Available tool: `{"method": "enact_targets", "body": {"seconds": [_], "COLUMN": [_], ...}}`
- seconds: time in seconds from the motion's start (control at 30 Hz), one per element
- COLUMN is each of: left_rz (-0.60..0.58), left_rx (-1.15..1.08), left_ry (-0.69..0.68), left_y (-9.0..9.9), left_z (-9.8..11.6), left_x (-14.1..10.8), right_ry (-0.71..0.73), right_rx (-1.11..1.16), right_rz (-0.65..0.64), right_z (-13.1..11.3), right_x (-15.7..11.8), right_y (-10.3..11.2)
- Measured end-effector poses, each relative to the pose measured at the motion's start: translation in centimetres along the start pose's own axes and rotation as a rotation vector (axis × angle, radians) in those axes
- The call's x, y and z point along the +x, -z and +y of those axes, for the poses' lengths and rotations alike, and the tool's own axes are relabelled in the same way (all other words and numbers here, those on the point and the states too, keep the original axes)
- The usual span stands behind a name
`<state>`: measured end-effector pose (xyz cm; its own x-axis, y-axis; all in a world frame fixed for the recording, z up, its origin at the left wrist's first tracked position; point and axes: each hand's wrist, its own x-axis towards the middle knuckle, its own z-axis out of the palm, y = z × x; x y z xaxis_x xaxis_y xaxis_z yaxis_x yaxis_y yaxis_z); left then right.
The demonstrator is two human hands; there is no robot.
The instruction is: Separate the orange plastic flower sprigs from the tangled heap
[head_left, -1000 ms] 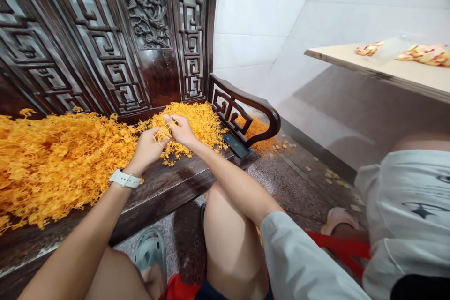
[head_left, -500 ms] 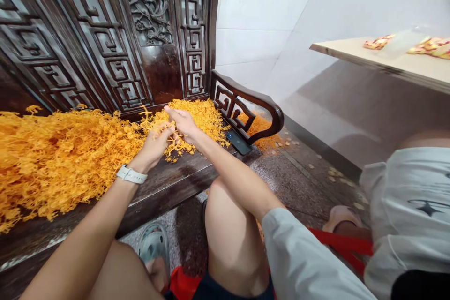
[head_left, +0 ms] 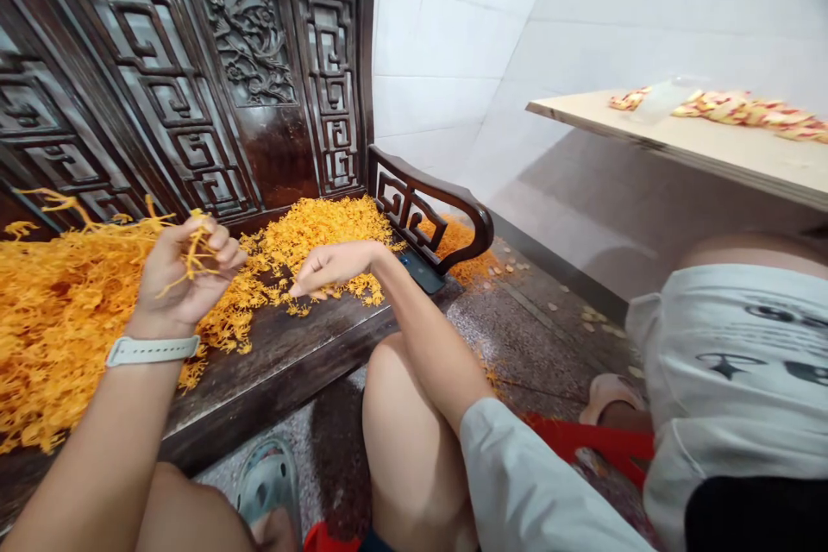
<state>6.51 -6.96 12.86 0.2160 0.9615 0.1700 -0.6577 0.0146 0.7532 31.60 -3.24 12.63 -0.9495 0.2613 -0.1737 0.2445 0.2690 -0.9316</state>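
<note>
My left hand, with a pale watch strap at its wrist, is closed around a yellow-orange branched plastic sprig, raised above the bench seat. Beneath it spreads a large heap of similar orange sprigs. My right hand hangs low over the dark wooden bench, thumb and fingers pressed together and pointing left. Whether anything is pinched there is too small to make out. Just behind it lies a smaller pile of short yellow-orange pieces, some scattered under the fingertips.
A dark phone lies by the carved armrest. More orange pieces cover the floor beyond it. At right, a pale board bears red-and-yellow items. Another person's leg in light shorts is close on the right.
My hands have come apart: the left has moved left and up with the sprig, while the right has lowered toward the bench seat. The whole view has shifted slightly.
</note>
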Motion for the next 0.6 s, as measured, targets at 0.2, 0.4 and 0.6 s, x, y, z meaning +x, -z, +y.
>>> {"method": "enact_targets", "body": {"seconds": [0.2, 0.4, 0.6], "left_rz": [0.109, 0.205, 0.37], "left_rx": [-0.004, 0.072, 0.395], "left_ry": [-0.036, 0.019, 0.035], "left_y": [2.1, 1.4, 1.1], "left_z": [2.4, 1.9, -1.9], "left_x": [-0.4, 0.2, 1.4], "right_ry": [-0.025, -0.023, -0.053], "right_rx": [0.362, 0.827, 0.531], "right_rz": [0.756, 1.525, 0.788], "right_z": [1.6, 3.6, 1.6], "right_x": [2.0, 5.1, 2.8], "right_y": [4.6, 5.3, 0.6]}}
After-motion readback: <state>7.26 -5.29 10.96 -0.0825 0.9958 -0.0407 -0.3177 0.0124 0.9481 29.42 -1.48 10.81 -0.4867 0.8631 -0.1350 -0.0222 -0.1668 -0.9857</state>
